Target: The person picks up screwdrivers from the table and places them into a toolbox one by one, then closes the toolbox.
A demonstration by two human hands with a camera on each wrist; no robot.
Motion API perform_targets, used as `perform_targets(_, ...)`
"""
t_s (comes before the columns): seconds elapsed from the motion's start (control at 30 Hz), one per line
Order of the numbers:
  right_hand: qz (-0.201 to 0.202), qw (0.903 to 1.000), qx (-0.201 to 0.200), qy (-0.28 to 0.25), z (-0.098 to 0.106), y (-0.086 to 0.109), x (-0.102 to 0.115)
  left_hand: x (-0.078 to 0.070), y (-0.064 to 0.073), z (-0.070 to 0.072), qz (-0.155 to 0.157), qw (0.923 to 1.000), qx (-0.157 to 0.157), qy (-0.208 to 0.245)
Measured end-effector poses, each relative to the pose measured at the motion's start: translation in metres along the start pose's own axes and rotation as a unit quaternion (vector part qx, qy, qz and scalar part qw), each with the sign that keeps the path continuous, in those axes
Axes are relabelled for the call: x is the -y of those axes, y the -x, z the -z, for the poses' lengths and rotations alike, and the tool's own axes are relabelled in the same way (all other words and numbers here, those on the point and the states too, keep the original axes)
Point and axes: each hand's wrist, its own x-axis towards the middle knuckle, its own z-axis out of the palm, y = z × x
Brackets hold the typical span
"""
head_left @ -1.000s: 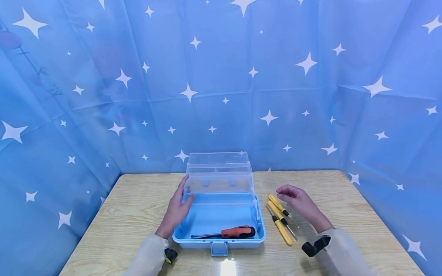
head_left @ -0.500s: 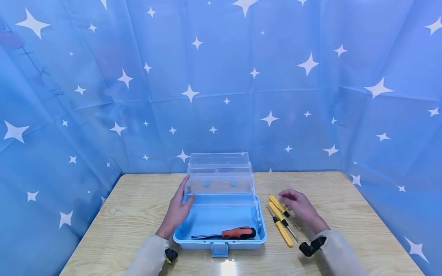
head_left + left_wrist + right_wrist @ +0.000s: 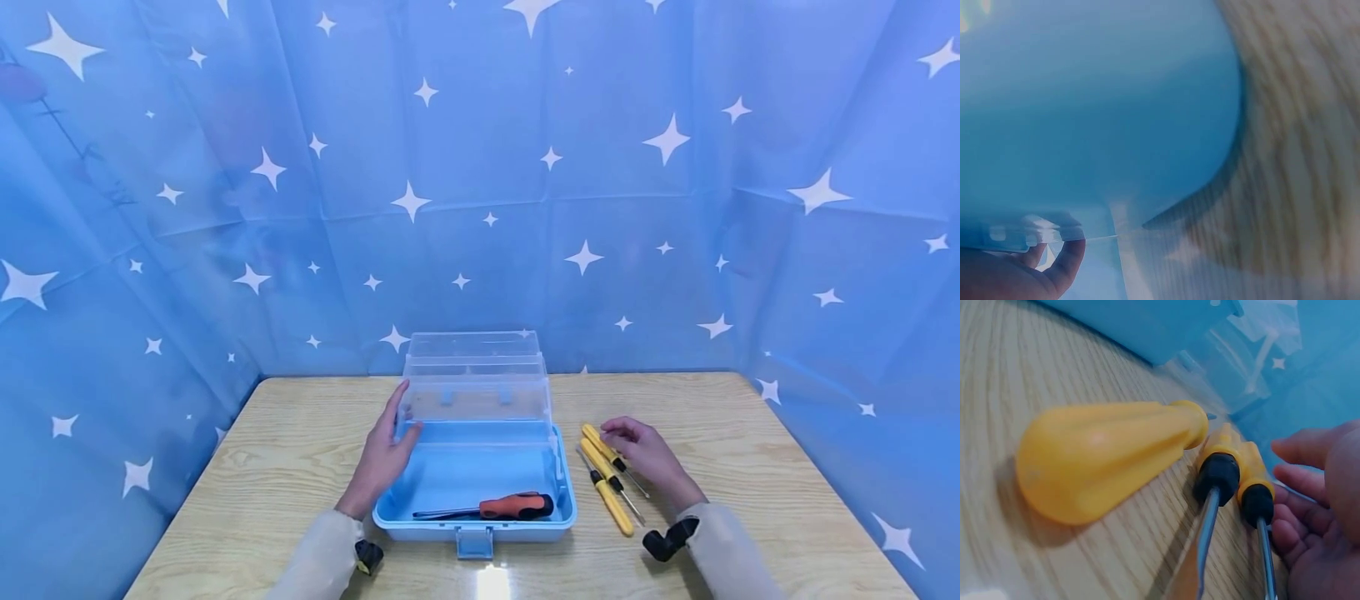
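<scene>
A light blue toolbox lies open, its clear lid raised at the back. Inside, along the front wall, is a red and black screwdriver. My left hand grips the box's left rear side, thumb inside; the left wrist view shows curled fingers at the clear part. On the table right of the box lie three yellow-handled screwdrivers. My right hand hovers with loosely bent fingers beside the farthest screwdriver, thumb apart from the fingers and holding nothing.
The wooden table ends at a blue curtain with white stars, close behind the raised lid. A latch hangs at the box's front. The yellow screwdrivers lie close together, slanting.
My right hand has shifted slightly and come down closer to the farthest yellow screwdriver. My left hand, the toolbox and the screwdrivers have stayed in place.
</scene>
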Motion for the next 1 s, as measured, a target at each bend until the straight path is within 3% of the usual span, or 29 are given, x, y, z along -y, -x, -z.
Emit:
perform_targets(0.4,-0.005,0.9996,0.0,0.027,-0.005,0.0014,0.0027,-0.005,0.0011,0.0036,0.001,1.0,0.007,-0.004)
perform_targets(1.0,-0.009,0.9988,-0.017,0.046,-0.0072,0.0006,-0.0011,0.0002,0.001,-0.0005,0.011,0.9999,0.002,-0.008)
